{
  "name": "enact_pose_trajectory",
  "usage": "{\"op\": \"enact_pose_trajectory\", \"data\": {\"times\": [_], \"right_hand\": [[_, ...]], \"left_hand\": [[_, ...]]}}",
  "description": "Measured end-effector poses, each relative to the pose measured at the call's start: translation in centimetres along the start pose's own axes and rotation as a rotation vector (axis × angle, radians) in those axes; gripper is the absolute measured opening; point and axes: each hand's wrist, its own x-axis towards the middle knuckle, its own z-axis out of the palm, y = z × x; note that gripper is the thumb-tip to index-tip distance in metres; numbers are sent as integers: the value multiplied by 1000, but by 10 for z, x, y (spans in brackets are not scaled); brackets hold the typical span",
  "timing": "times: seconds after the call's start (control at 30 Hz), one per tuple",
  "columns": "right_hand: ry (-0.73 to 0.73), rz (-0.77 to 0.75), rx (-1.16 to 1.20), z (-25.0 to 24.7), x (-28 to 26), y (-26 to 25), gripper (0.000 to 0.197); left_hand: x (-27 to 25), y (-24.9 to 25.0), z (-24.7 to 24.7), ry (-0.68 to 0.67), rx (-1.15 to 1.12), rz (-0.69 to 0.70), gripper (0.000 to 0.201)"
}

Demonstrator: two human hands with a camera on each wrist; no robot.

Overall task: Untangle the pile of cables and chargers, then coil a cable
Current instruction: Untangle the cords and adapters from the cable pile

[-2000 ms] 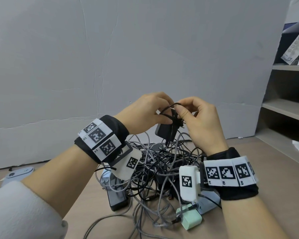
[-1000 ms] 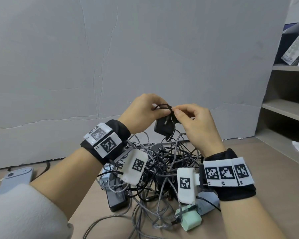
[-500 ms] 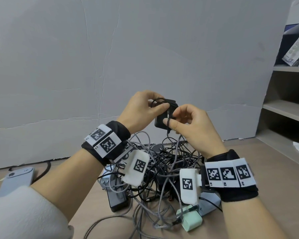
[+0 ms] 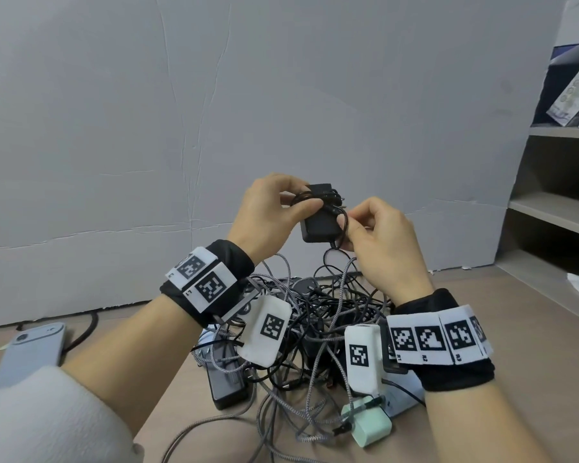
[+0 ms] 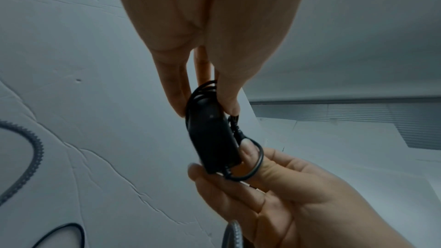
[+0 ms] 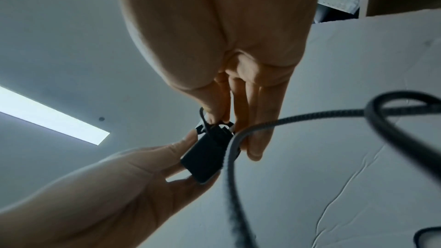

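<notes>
A small black charger is held up above the tangled pile of cables on the table. My left hand grips its upper end, thumb pressing several loops of its thin black cable against it. My right hand pinches the same cable at the charger's right edge. In the left wrist view the left hand clamps the charger, and a cable loop runs round the right thumb. In the right wrist view a braided grey cable crosses in front of the charger.
In the pile lie a black power brick, a mint green charger and braided grey cables. A phone lies at the far left. A white board closes the back; shelves stand on the right.
Both hands have lifted the black charger higher above the pile and turned it upright. The thin cable loop now lies against its top under the left thumb.
</notes>
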Motion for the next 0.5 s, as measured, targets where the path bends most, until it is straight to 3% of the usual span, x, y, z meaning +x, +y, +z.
{"op": "enact_pose_trajectory", "data": {"times": [0.1,0.2,0.33,0.43,0.5], "right_hand": [[75,52,152,2,2,1,14],[171,107,349,1,2,-1,9],[227,46,202,-4,4,3,5],[166,-4,142,-4,4,1,6],[100,-26,132,-3,3,-1,8]], "left_hand": [[0,-3,3,28,-50,-28,18],[-4,-4,4,-11,-48,-49,35],[-12,-1,5,-148,-138,-139,43],[-10,0,3,-164,-436,-305,34],[-8,-3,1,-191,-430,-330,24]]}}
